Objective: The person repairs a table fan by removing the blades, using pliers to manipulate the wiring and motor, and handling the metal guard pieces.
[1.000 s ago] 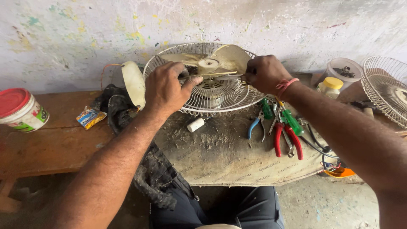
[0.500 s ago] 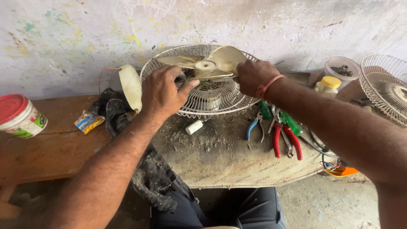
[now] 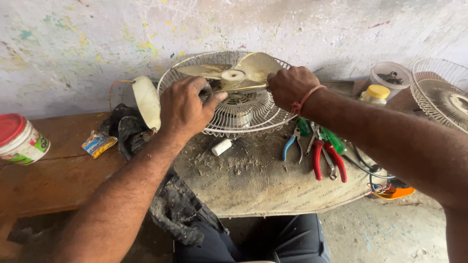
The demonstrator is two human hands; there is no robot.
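Both forearms are seen bare to the elbow; no sleeves are worn within view. No gloves are worn on the left hand (image 3: 183, 109) or the right hand (image 3: 290, 86). A thin red-orange thread band (image 3: 304, 100) is tied around the right wrist. No rings or watch are visible. Dark blue trousers (image 3: 273, 241) are worn, visible at the bottom edge.

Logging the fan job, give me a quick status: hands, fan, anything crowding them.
Left hand and right hand both grip the fan blade. Blade sits in the wire guard. Pliers lie beside it, clear.
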